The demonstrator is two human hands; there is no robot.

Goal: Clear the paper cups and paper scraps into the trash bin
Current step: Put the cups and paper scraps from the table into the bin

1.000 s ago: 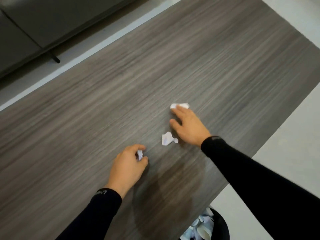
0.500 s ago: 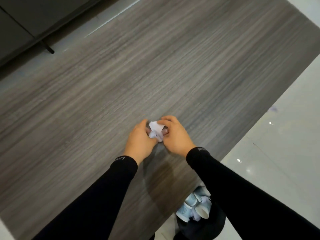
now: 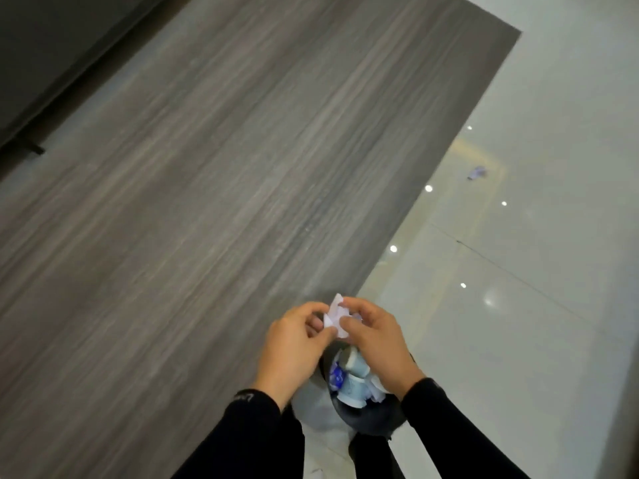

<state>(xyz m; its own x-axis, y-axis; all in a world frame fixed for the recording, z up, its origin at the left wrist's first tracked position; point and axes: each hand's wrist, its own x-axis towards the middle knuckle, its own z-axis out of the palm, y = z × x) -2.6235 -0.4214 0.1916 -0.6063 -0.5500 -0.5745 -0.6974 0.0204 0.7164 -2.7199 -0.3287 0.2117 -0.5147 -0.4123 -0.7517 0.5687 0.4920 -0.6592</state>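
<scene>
Both hands pinch a bunch of white paper scraps (image 3: pixel 334 316) between their fingertips, just past the table's near edge. My left hand (image 3: pixel 294 347) grips the scraps from the left and my right hand (image 3: pixel 380 344) from the right. Directly below them stands the black trash bin (image 3: pixel 366 420), holding pale blue paper cups (image 3: pixel 352 382) and more crumpled paper. My wrists and sleeves hide part of the bin's rim.
The dark wood-grain table (image 3: pixel 224 202) fills the left and middle of the view. Glossy pale floor tiles (image 3: pixel 518 305) lie to the right, with a small bluish scrap (image 3: pixel 478 173) on the floor far off. A dark sofa base (image 3: pixel 41 63) sits at the top left.
My hands gathered the separate scraps off the table, brought them together, and carried the bunch toward me off the table edge to above the bin.
</scene>
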